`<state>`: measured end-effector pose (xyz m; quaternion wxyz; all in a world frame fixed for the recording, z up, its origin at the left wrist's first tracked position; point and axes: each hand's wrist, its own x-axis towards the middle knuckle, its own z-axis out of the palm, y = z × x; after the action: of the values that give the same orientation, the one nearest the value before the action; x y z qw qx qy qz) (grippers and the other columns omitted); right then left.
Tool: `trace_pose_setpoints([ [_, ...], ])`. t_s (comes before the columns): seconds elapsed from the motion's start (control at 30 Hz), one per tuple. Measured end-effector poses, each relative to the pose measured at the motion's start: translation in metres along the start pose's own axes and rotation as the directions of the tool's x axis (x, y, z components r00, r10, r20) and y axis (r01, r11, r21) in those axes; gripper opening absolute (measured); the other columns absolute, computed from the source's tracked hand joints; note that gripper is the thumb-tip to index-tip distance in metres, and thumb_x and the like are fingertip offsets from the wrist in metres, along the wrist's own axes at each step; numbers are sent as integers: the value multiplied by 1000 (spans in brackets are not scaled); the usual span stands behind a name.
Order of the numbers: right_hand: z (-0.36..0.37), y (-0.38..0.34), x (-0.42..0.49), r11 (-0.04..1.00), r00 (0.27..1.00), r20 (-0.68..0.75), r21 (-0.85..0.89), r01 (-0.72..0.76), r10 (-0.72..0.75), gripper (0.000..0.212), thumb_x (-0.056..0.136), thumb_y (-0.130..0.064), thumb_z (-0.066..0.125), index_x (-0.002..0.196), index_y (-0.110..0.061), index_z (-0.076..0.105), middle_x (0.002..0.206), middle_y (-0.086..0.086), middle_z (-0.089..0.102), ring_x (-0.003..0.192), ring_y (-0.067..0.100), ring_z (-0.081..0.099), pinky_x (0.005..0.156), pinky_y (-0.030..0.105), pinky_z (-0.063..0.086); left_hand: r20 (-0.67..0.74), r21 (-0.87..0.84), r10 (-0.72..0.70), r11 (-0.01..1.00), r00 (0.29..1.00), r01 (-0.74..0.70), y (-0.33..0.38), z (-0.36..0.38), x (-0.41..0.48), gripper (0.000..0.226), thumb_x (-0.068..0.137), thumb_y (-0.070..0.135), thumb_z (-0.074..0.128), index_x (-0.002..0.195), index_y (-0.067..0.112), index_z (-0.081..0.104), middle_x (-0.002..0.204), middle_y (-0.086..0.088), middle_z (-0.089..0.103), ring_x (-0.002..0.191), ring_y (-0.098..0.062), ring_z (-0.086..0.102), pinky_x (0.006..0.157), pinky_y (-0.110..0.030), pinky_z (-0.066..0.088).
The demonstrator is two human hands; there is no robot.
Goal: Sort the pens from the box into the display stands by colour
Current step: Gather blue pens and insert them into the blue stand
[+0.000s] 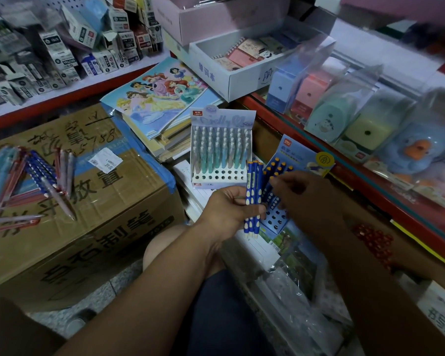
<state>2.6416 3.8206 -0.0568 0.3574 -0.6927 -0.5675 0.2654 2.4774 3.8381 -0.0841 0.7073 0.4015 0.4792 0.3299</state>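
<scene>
Lowest in the frame, just above your knee, your left grip is clenched round a small bundle of dotted blue pens, held upright with their orange ends up and pale tips down. To its right, your right grip reaches in over the blue display stand, fingers curled toward the pens already standing there. The back of the hand faces the camera, so you cannot tell whether it pinches a pen or has just let one go.

The step in hand looks like feeding the blue pens into the blue stand, one at a time. Its rear rows are filled and the front holes stand open — the next move calls for taking one pen from the bundle, turning its tip down, and seating it straight in a free front hole without knocking its neighbours.

Just beyond, in the middle of the frame, the white display stand carries mint and pale pens with its front rows bare. At mid left, the cardboard box carries the unsorted loose pens on its lid — pink, teal and more dotted blue — so much of the sorting appears left. Behind lie the princess colouring books.
</scene>
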Motion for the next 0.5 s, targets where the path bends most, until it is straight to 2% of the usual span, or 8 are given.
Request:
trace_pose_setpoints([
  [0.1,-4,-17,0,991,997,71,135,21,-31,5,95,-25,66,91,-29,67,75,-12,69,68,-1,67,59,11,51,47,42,21,999,999,-23,-1,3,-1,20,80,-5,75,99,-6,68,84,-19,73,87,-40,70,78,-47,56],
  [0.17,-5,-19,1,992,994,101,123,20,-33,10,94,-24,66,85,-28,66,73,-5,70,66,7,68,60,20,55,51,50,17,999,999,-20,-1,4,-2,24,80,-5,75,103,-8,68,89,-23,72,92,-46,68,83,-53,53],
  [0.2,-6,-18,1,994,995,95,108,22,-32,12,94,-25,67,83,-27,66,72,-2,70,66,10,68,62,25,57,39,49,18,999,999,-20,-2,4,-2,25,80,-6,75,103,-9,67,87,-22,72,87,-42,70,79,-48,56],
  [0.27,-8,-12,1,996,1000,7,91,25,-26,13,94,-26,67,81,-28,67,70,-2,70,65,12,68,65,30,57,-13,54,28,998,1000,-28,-1,2,-2,19,80,-7,74,98,-9,69,80,-17,72,69,-24,70,60,-28,58],
  [0.33,-14,-1,3,997,991,-131,80,-9,20,12,94,-29,66,83,-32,65,76,-7,71,71,11,69,72,31,57,-87,57,44,998,995,-40,-1,-2,-1,8,81,-6,74,85,0,70,78,-15,70,63,-17,67,53,-22,53],
  [0.4,-18,9,2,999,978,-205,-4,-40,38,6,96,-30,64,94,-26,68,85,-7,69,79,9,67,75,22,52,-143,28,41,999,989,-37,-2,-5,1,14,82,-6,73,77,5,67,77,-17,69,67,-21,67,56,-24,54],
  [0.47,-17,18,-1,993,977,-209,-99,-66,44,16,97,-27,62,104,-15,71,86,-7,64,74,-5,57,65,3,38,-155,8,36,999,987,-35,-3,-5,2,15,83,-6,72,75,5,65,76,-17,68,68,-23,67,58,-26,56],
  [0.5,-15,22,-3,988,978,-202,-132,-74,46,18,98,-25,61,105,-12,71,84,-8,61,70,-9,52,60,1,34,-152,5,34,999,988,-34,-4,-4,2,15,83,-6,72,75,5,65,75,-16,68,67,-22,68,59,-26,56],
])
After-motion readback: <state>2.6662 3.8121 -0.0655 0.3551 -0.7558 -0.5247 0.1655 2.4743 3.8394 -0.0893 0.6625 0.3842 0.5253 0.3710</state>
